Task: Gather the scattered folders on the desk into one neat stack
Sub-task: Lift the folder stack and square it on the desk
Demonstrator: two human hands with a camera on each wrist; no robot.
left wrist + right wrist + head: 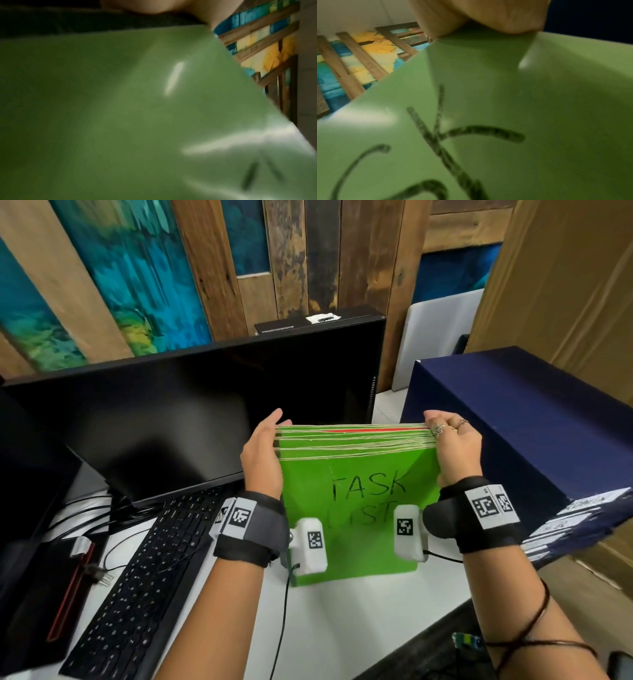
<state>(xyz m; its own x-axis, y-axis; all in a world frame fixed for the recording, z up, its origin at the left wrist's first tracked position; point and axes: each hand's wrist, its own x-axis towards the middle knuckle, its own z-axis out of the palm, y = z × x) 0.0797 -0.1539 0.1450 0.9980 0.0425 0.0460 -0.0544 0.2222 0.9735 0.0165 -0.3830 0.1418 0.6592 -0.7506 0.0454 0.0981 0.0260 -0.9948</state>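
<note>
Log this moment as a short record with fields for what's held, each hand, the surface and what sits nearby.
held: bundle of green card folders, upright on its lower edge, front one handwritten TASK LIST
left hand: grips the bundle's left side
right hand: grips the bundle's right side
surface: white desk
nearby: black keyboard to the left, dark monitor behind, navy blue box to the right
</note>
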